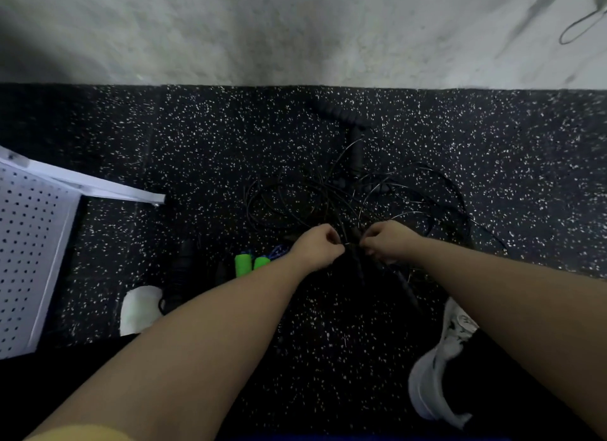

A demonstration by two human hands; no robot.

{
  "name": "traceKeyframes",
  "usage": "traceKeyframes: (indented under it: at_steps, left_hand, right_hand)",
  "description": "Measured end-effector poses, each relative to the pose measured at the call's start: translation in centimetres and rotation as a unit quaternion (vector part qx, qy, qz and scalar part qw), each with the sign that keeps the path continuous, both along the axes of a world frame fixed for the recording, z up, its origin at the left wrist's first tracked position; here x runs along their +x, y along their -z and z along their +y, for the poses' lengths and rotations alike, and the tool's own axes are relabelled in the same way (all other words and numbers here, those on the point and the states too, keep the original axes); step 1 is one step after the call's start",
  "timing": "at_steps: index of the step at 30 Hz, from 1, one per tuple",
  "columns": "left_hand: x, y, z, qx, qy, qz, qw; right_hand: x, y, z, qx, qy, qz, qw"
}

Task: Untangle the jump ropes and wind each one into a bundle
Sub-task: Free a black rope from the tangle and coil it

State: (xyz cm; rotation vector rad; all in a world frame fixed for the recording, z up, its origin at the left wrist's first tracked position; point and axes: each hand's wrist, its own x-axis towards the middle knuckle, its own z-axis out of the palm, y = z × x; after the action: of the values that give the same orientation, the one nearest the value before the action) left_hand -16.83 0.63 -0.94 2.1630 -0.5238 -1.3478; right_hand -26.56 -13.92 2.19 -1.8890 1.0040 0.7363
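Black speckled rubber floor [184,138] meets a pale concrete strip [262,29]. On the floor: tangled black jump ropes [331,194], green handles [243,264], a white perforated panel [29,243].

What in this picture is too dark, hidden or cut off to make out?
Head view, the only one:
- How many black ropes are in the tangle: thin dark cords vanish against the dark speckled floor.
- What exactly the left hand and right hand pinch: curled fingers cover it.
- The rope of the green handles: the left forearm hides it.
- The white perforated panel: cut by the left edge.
- The wire loop top right: cut by the edge.
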Motion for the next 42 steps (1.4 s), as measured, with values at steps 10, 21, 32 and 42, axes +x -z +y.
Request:
traceKeyframes:
  at_steps: [10, 21, 32, 42]
  left_hand:
    - [-2.7, 3.5, -1.9, 0.013, -0.107, 0.012, 0.994]
    - [-1.9, -3.9, -1.5, -0.105, -0.199, -0.011, 0.974]
    - [2.7, -24.1, 1.2, -0.267, -0.043, -0.168, 0.948]
    - [2.5, -34.7, 5.9, -0.380, -0.124, -0.107, 0.910]
  right_hand:
    - [-2.5, 2.2, -0.2, 0.034, -0.012, -0.024, 0.999]
    - [0.9, -5.3, 0.9, 0.102, 0.068, -0.123, 0.985]
    - [1.5, -19.2, -0.1, -0.107, -0.037, -0.283, 0.952]
    - [0.6, -28.7, 3.6, -0.131, -0.150, -0.284, 0.938]
